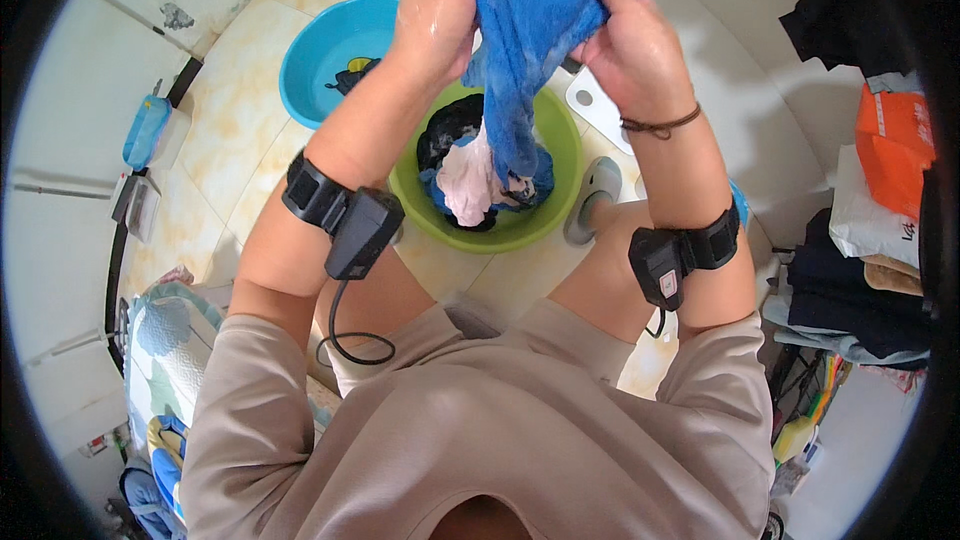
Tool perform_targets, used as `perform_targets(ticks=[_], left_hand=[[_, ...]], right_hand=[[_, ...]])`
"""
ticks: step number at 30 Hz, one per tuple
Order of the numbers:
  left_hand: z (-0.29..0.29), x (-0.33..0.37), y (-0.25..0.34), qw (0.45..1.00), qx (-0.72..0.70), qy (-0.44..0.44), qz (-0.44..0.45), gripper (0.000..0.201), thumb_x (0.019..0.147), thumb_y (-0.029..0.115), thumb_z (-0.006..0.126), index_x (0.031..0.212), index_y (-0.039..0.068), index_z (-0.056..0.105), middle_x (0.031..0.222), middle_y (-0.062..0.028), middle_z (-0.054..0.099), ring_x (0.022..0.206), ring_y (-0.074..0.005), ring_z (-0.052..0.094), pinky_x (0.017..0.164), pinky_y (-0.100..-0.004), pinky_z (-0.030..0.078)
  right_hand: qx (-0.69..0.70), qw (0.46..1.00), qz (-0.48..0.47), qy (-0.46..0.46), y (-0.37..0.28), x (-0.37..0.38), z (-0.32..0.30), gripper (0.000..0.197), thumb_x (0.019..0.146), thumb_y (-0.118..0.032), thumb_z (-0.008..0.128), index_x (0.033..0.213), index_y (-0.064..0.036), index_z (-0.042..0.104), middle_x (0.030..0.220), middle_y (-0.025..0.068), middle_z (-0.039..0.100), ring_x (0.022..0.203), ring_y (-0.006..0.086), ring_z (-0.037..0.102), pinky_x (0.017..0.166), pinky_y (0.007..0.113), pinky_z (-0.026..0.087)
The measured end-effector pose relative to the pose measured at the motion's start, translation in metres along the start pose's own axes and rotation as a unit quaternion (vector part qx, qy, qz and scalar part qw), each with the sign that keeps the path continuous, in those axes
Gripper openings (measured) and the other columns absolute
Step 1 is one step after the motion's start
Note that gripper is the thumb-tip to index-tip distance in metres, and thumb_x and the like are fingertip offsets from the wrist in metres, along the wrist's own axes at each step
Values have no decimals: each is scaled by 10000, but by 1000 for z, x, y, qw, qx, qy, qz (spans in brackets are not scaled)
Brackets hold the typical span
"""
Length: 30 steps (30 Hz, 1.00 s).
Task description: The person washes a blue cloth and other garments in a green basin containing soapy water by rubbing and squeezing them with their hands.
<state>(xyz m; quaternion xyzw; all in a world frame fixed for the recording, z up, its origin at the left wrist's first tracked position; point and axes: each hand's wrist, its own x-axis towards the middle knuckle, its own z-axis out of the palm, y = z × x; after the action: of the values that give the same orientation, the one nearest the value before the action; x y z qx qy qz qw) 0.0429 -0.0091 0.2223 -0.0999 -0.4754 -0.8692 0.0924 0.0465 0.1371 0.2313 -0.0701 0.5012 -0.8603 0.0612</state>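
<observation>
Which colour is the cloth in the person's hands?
Blue; the cloth shows best in the head view.

We see pale lettering on the orange bag (890,165) at the right, small and bent by the edge of the view, so we cannot make it out fully. Just below it, we find a few dark printed characters near the right side of the white bag (865,210). On the black box (657,262) strapped to the right forearm (690,190), we notice a small pale label (668,285), its print too tiny for us to read.
</observation>
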Motion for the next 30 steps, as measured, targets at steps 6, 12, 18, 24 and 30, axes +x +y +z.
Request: perform_targets(ticks=[6,12,18,24,30], left_hand=[[27,15,50,998,-38,-48,13,248,920,239,461,1036,27,515,944,-85,589,875,-191,579,812,-330,468],[-19,25,13,998,1,-52,-47,278,913,260,478,1077,36,498,976,-80,584,893,-186,569,825,-330,458],[-94,2,-91,970,181,14,-161,302,902,278,501,1081,35,512,962,-64,590,861,-152,555,791,-301,448],[-138,-22,-156,925,209,104,-300,344,904,277,494,1122,11,491,1014,-105,582,879,-191,559,782,-315,454],[-124,-18,-183,859,44,297,-414,418,911,340,466,1141,-9,461,1064,-124,555,933,-224,554,797,-380,464]], right_hand=[[23,999,-21,-32,-56,-11,45,292,962,-187,316,1069,9,504,997,109,587,880,203,589,792,333,487],[-32,999,-4,-17,-15,5,12,295,956,-219,358,1124,-4,469,1064,109,572,929,223,596,804,391,507],[17,984,133,120,95,19,-75,316,911,-211,482,1151,-8,450,1032,116,549,910,244,566,767,411,493],[-33,961,188,201,195,30,-131,376,882,-236,548,1160,-3,450,1030,119,549,922,219,548,743,380,487],[-327,925,82,176,221,28,-104,467,858,-393,547,1058,29,533,967,157,594,856,229,573,734,322,454]])
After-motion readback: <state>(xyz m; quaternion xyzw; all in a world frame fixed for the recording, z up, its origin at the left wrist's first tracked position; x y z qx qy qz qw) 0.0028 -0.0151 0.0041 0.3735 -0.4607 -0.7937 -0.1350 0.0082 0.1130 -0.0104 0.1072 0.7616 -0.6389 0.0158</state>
